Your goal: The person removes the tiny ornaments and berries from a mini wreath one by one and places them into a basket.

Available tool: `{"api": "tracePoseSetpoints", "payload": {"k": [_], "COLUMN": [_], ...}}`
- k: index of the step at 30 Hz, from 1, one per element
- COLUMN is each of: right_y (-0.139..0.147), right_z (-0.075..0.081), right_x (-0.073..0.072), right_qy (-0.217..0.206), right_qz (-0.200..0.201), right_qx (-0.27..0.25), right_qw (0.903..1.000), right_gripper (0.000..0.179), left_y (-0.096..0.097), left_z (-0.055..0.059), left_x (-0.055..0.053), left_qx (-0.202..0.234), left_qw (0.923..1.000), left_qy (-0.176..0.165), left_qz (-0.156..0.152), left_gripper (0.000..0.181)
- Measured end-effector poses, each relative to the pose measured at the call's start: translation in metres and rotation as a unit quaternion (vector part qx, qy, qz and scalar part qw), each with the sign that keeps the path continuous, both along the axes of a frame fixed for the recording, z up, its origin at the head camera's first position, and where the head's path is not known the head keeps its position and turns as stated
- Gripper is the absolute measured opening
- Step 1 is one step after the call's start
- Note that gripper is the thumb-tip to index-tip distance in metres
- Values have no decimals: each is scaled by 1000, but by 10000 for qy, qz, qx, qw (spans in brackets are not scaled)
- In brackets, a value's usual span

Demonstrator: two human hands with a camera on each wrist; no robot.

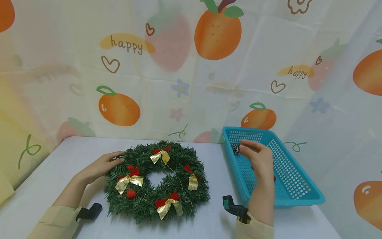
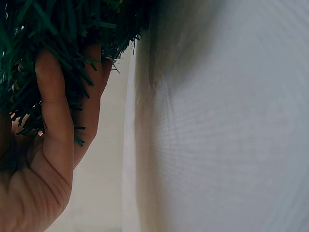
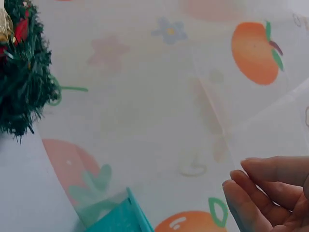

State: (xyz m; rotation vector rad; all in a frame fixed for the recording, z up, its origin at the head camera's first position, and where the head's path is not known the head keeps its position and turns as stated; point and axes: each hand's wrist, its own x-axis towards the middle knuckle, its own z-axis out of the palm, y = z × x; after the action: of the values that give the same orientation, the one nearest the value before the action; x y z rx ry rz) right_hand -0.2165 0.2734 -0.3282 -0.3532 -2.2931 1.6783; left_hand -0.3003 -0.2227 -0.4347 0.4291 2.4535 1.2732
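A green Christmas wreath (image 1: 191,159) lies on the table, decorated with red-and-gold bows (image 1: 130,181) and red berries (image 1: 131,193). My left hand (image 1: 104,165) grips its left outer edge; the left wrist view has the fingers (image 2: 57,106) curved against the green needles. By those fingertips in the head view is a small dark, white-flecked piece, mostly covered. Over the turquoise basket (image 1: 235,172) hovers my right hand (image 1: 259,159), its fingers loosely bent and nothing visible between them and the thumb. Partly behind that hand, a white-tipped pinecone (image 1: 236,149) lies in the basket.
Small red pieces (image 1: 274,178) lie in the basket, partly hidden by the right arm. A fruit-patterned curtain (image 1: 191,99) hangs behind the white-covered table (image 1: 218,166). Dark devices (image 1: 235,209) are strapped to both wrists.
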Motion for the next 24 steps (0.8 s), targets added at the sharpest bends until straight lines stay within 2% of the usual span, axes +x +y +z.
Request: {"api": "tracePoseSetpoints", "payload": {"k": [8, 18, 24], "right_y": [-28, -72, -91], "right_z": [2, -1, -6], "right_x": [-10, -17, -17], "right_qy": [289, 263, 321], "right_qz": [661, 1391, 1804], "right_qx": [-215, -252, -190], "right_qw": [9972, 9896, 9829], "right_gripper": [38, 31, 28], "left_y": [-1, 0, 2], "left_z": [1, 2, 2], "left_x": [1, 1, 1], "left_qx": [-59, -65, -65], "left_qw": [10000, 10000, 10000], "left_qy": [-13, 7, 27], "left_qz": [22, 24, 24], "left_gripper": [69, 68, 70]}}
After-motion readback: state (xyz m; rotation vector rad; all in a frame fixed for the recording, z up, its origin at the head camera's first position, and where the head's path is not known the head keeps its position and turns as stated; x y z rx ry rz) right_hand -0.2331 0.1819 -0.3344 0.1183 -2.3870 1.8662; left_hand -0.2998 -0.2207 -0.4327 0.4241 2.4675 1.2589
